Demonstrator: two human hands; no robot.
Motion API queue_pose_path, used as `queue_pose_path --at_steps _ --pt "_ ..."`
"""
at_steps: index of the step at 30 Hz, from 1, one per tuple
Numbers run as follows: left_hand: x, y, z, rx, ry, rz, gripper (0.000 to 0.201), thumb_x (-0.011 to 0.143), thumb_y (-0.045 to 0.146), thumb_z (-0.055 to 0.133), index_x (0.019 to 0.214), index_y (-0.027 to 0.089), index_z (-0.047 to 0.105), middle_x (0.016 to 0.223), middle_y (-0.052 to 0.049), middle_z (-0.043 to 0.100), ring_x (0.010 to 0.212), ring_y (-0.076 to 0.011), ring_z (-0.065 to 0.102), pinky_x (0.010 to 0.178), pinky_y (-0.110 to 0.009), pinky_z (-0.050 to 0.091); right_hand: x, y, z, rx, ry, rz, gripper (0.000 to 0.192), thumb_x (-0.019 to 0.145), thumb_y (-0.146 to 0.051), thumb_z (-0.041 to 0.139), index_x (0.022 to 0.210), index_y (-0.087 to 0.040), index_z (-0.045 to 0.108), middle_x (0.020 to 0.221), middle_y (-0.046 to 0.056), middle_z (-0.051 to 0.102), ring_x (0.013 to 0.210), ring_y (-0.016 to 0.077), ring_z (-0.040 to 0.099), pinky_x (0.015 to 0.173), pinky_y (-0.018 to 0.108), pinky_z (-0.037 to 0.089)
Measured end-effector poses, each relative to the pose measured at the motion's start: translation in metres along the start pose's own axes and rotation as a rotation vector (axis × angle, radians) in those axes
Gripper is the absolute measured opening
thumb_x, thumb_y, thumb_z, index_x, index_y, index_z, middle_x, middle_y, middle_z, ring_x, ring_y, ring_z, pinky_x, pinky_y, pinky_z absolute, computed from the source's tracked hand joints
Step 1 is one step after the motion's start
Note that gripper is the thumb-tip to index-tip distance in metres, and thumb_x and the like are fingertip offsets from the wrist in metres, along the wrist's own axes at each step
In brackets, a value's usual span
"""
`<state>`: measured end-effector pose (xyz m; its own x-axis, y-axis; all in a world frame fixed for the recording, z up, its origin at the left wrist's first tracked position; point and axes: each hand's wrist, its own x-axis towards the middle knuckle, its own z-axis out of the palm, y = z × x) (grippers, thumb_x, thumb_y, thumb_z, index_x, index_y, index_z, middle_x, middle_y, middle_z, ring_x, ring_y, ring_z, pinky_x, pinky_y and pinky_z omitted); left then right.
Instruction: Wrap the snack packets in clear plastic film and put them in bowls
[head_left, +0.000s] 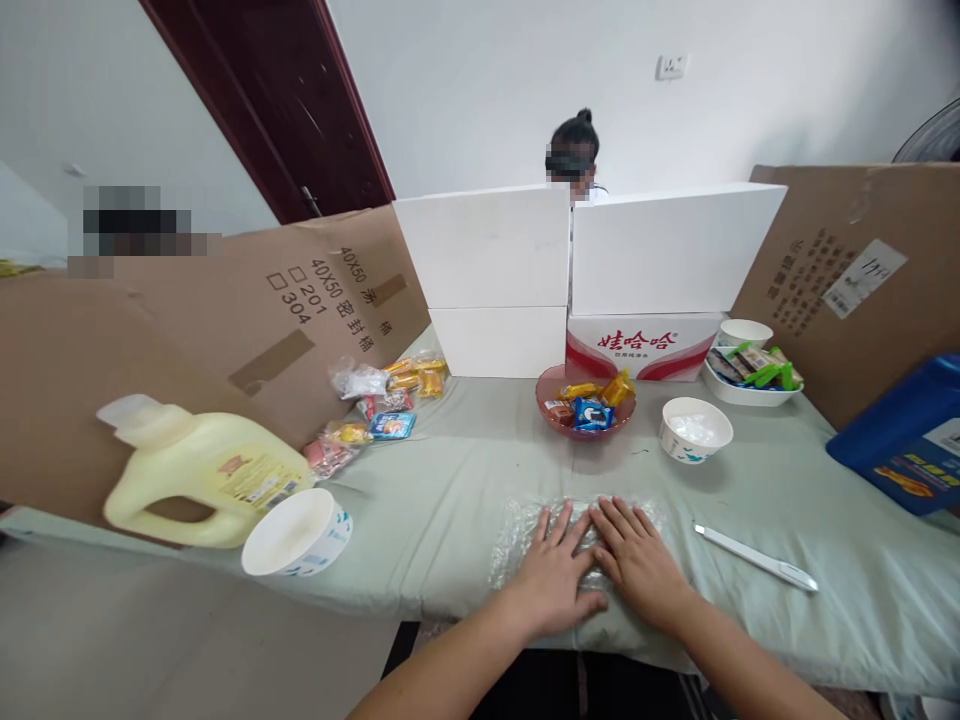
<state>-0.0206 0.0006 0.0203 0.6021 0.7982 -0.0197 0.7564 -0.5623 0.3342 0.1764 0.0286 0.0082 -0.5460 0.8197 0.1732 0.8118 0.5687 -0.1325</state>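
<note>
My left hand (pixel 553 568) and my right hand (pixel 637 556) lie flat side by side, fingers spread, on a crinkled sheet of clear plastic film (pixel 514 535) spread on the pale green table cloth (pixel 442 490) near the front edge. Neither hand grips anything. Beyond them stands a reddish bowl (pixel 586 402) filled with wrapped snacks, and to its right a white paper cup (pixel 694 429).
A yellow detergent jug (pixel 196 468) and a tipped paper cup (pixel 298 532) lie at the left. Loose snack packets (pixel 379 400), a white pen-like tool (pixel 754 557), a snack tray (pixel 753 375), a blue box (pixel 904 430), white boxes (pixel 487 250) and cardboard walls surround the table. A person sits behind the boxes.
</note>
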Motion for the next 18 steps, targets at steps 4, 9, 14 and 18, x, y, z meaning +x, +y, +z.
queue_pose_path --at_steps 4,9,14,18 --pt "-0.027 -0.044 -0.008 0.074 0.054 -0.158 0.067 0.091 0.059 0.044 0.149 0.031 0.026 0.158 -0.006 0.016 0.146 -0.0298 0.010 0.117 -0.053 0.012 -0.015 0.010 0.023 -0.031 0.039 0.085 0.061 0.093 -0.051 0.039 0.147 -0.022 0.032 0.153 0.008 0.031 0.143 0.0292 0.020 0.112 0.054 0.021" --pt "-0.062 -0.088 -0.026 0.192 0.208 -0.536 0.060 0.093 0.045 0.044 0.146 0.016 0.036 0.154 -0.015 0.027 0.143 -0.0347 0.020 0.114 -0.056 0.020 -0.015 0.005 0.014 -0.038 -0.021 0.119 0.065 0.090 -0.054 0.043 0.146 -0.022 0.036 0.153 0.010 0.030 0.142 0.0335 0.020 0.111 0.060 0.017" --pt "-0.031 -0.050 -0.021 0.143 0.355 -0.261 0.048 0.095 0.027 0.038 0.141 0.015 0.040 0.151 -0.012 0.036 0.143 -0.0269 0.023 0.116 -0.046 0.024 0.010 -0.040 0.002 0.019 -0.032 -0.014 0.066 0.090 -0.047 0.046 0.148 -0.020 0.029 0.155 0.009 0.023 0.144 0.0307 0.016 0.114 0.055 0.014" --pt "-0.007 -0.028 -0.009 0.092 0.150 -0.114 0.060 0.095 0.045 0.042 0.149 0.022 0.027 0.155 -0.008 0.027 0.145 -0.0275 0.018 0.116 -0.049 0.021 0.015 -0.041 0.003 0.057 -0.127 -0.020 0.069 0.091 -0.049 0.042 0.149 -0.017 0.026 0.155 0.009 0.022 0.144 0.0302 0.016 0.115 0.054 0.015"
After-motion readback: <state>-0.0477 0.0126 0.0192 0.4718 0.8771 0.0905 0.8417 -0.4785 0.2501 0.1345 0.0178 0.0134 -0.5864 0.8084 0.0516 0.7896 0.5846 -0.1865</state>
